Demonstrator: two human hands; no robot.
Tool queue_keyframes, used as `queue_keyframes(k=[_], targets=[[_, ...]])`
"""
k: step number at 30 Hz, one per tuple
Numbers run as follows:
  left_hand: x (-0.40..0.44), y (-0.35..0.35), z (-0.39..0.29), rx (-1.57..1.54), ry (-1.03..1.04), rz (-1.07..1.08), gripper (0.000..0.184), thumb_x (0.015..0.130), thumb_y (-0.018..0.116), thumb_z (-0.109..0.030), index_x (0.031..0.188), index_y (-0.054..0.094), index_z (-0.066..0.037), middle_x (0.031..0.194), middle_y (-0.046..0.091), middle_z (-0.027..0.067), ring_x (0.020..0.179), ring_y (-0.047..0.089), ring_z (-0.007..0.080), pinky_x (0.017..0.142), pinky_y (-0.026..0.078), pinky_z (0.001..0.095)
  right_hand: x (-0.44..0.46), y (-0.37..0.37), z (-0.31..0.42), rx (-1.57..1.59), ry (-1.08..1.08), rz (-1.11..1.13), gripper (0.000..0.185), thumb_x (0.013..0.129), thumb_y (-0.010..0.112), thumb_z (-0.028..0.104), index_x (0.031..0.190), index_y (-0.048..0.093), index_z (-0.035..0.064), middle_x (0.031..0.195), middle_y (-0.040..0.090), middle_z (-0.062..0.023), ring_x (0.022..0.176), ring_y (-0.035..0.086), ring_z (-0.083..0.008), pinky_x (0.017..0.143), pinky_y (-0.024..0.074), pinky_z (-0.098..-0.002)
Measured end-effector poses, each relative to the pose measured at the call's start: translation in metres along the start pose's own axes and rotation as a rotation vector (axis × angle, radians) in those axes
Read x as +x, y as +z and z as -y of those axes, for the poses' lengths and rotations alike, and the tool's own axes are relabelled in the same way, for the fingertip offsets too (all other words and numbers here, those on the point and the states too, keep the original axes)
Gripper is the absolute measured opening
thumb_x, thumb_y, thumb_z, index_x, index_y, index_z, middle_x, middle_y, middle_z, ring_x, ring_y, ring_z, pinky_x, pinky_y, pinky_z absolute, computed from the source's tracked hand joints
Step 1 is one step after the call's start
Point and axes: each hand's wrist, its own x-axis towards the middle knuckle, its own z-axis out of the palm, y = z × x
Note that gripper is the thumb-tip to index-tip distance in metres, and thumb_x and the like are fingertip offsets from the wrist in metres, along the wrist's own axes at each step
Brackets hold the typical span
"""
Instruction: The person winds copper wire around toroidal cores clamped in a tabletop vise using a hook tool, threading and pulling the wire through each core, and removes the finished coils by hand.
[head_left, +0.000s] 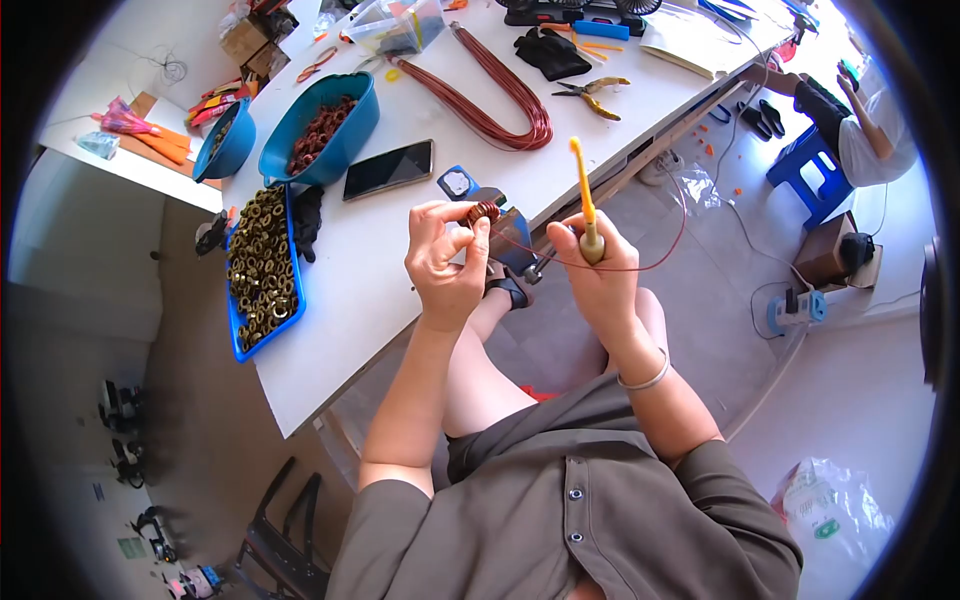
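I have my left hand [447, 265] pinched nearly shut on the wire-wound ring [484, 212], near the blue vise [512, 240]. My right hand [603, 275] curls around the yellow tool [585, 195], tip up.

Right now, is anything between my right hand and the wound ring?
The red wire crosses the gap between your right hand and the wound ring in your left hand. The blue vise also shows between them, seemingly lower down, though I can't judge its depth.

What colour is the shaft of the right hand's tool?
The shaft is yellow, clearest in the head view.
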Motion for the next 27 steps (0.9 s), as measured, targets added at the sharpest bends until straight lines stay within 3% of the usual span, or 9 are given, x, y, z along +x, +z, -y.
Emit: queue_keyframes(k=[5,7,9,12,17,21,22,23,27], targets=[[-0.003,0.001,0.004,-0.008,0.021,-0.035,0.013,0.072,0.068,0.005,0.065,0.059,-0.002,0.088,0.064,0.0069,0.085,0.053,0.0228,0.071,0.046,0.0321,-0.017,0.0,-0.041,0.34,0.652,-0.078,0.02,0.089,0.058,0.022,0.074,0.05,0.0094,0.05,0.044,0.0033,0.038,0.037,-0.0047,0.035,0.0271,-0.0193],[-0.005,0.0,0.004,-0.018,0.019,-0.037,0.012,0.072,0.068,0.004,0.065,0.059,-0.001,0.088,0.064,0.0073,0.085,0.053,0.0233,0.072,0.046,0.0324,-0.044,0.02,-0.046,0.273,0.977,0.17,0.02,0.085,0.057,0.023,0.074,0.048,0.008,0.051,0.044,0.0009,0.038,0.04,-0.0092,0.034,0.0298,-0.0237],[-0.003,-0.002,0.005,-0.027,0.021,-0.029,0.012,0.072,0.069,0.003,0.065,0.059,-0.001,0.088,0.065,0.0077,0.085,0.054,0.0239,0.072,0.046,0.0327,-0.064,0.045,-0.034,0.86,1.204,0.132,0.014,0.089,0.05,0.021,0.087,0.05,0.0079,0.063,0.05,-0.0034,0.038,0.042,-0.0118,0.034,0.0303,-0.0246],[0.0,-0.013,0.009,-0.033,0.047,0.081,0.009,0.075,0.062,0.004,0.069,0.057,0.0,0.092,0.066,0.0109,0.087,0.055,0.0272,0.075,0.047,0.034,-0.054,0.039,-0.036,0.599,1.057,0.16,0.009,0.088,0.046,0.013,0.091,0.048,0.0053,0.078,0.06,-0.0088,0.041,0.05,-0.0117,0.035,0.0341,-0.0208],[-0.003,-0.027,0.018,-0.187,-0.015,0.148,0.013,0.077,0.047,0.01,0.081,0.055,0.002,0.098,0.066,0.0134,0.091,0.056,0.0285,0.078,0.047,0.0336,-0.053,0.015,-0.009,0.589,0.909,0.179,0.012,0.077,0.043,-0.001,0.088,0.045,0.0041,0.096,0.064,-0.0155,0.04,0.049,-0.0131,0.035,0.0348,-0.0209],[-0.007,-0.019,0.002,-0.106,-0.074,0.015,0.012,0.08,0.044,0.009,0.083,0.054,0.003,0.103,0.065,0.0146,0.093,0.055,0.0295,0.081,0.045,0.0349,-0.053,0.007,0.022,0.865,1.011,0.372,0.007,0.071,0.046,-0.003,0.071,0.049,0.0037,0.058,0.045,-0.0007,0.034,0.033,-0.0047,0.034,0.0234,-0.0208],[-0.011,-0.018,0.0,-0.067,-0.044,-0.056,0.012,0.081,0.043,0.008,0.083,0.054,0.004,0.105,0.064,0.015,0.093,0.055,0.0299,0.082,0.044,0.0354,-0.053,0.009,0.029,0.927,1.024,0.41,0.007,0.07,0.046,-0.002,0.071,0.05,0.0035,0.054,0.042,-0.0002,0.034,0.031,-0.0048,0.033,0.0227,-0.0206],[-0.019,-0.018,-0.003,0.019,0.016,-0.08,0.024,0.084,0.04,0.008,0.101,0.057,0.006,0.108,0.059,0.0142,0.102,0.053,0.0229,0.09,0.04,0.0303,-0.053,0.005,0.027,0.97,1.039,0.416,0.007,0.07,0.046,-0.002,0.071,0.05,0.0032,0.054,0.043,-0.0003,0.034,0.031,-0.005,0.033,0.0226,-0.0205],[-0.048,-0.012,-0.013,0.122,0.102,-0.162,0.016,0.087,0.037,0.005,0.095,0.051,0.004,0.099,0.059,0.0168,0.092,0.051,0.0266,0.084,0.04,0.0373,-0.047,0.001,0.021,0.919,1.035,0.461,0.007,0.07,0.045,-0.001,0.074,0.049,0.0023,0.046,0.039,-0.0021,0.032,0.03,-0.0079,0.033,0.0228,-0.0228]])
